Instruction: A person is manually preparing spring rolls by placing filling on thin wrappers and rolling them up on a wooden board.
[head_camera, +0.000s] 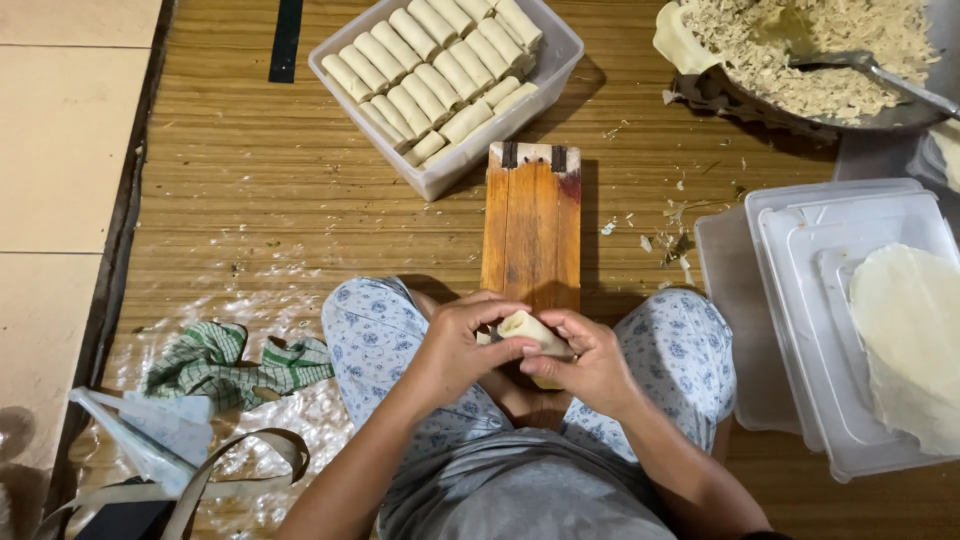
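**A:** Both hands first — left hand (455, 350) and right hand (592, 362) are pressed in on one pale roll (532, 330), fingers curled round it from either side. Left thumb and fingertips pinch its near end, right hand cups it from below and behind.

**B:** Where's the roll sitting?

**A:** Held up over the person's lap, just at the near end of the wooden board (531, 230). Can't tell whether it touches the board. The board lies lengthways between the knees, in blue-patterned trousers (375, 335).

**B:** Surroundings?

**A:** Woven floor mat (250, 190) under everything. Beyond the board's far end, a clear plastic tub (556, 60) packed with finished rolls (430, 70) in tight rows, touching each other. Top right, a big metal pan (905, 118) of shredded filling (800, 45) with a spoon (860, 62) lying in it, and a flap of wrapper hanging over the rim.

**B:** Right side?

**A:** Translucent plastic lids (800, 300), stacked flat, with a pile of thin round wrappers (910, 340) lying on top — near the right knee. Crumbs of filling scattered on the mat between the board and the lids.

**B:** Left?

**A:** Green checked cloth (235, 365), crumpled, lying on crinkled clear plastic sheet (280, 300), just beside the left knee. Some folded plastic bags (145, 430) and a strap (230, 465) at bottom left.
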